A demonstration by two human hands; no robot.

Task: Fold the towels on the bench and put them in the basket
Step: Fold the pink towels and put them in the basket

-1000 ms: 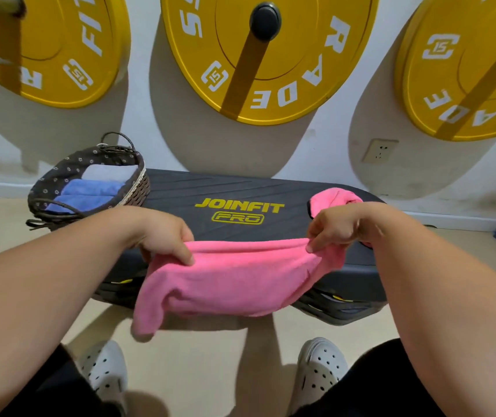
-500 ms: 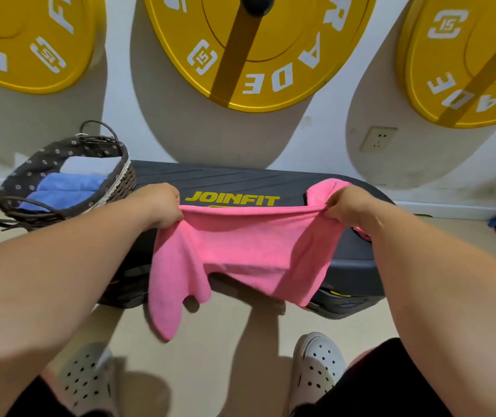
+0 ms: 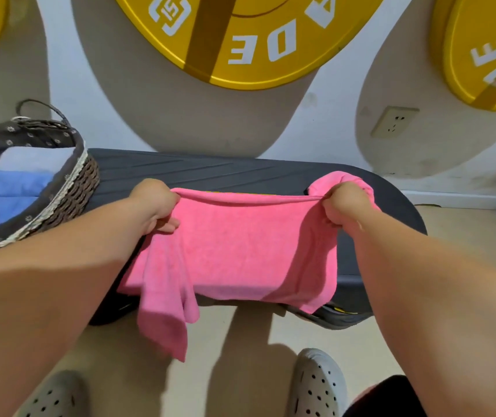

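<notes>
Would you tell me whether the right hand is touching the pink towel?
Touching. The head view shows the right hand gripping the top edge of the pink towel, with fabric bunched around its curled fingers.

Both bare forearms stretch forward, the left entering from 8 o'clock and the right from 4 o'clock. The left hand (image 3: 155, 206) and right hand (image 3: 344, 206) are level and well apart. Each has its fingers curled, gripping an upper corner of the pink towel (image 3: 240, 251) stretched between them.
</notes>
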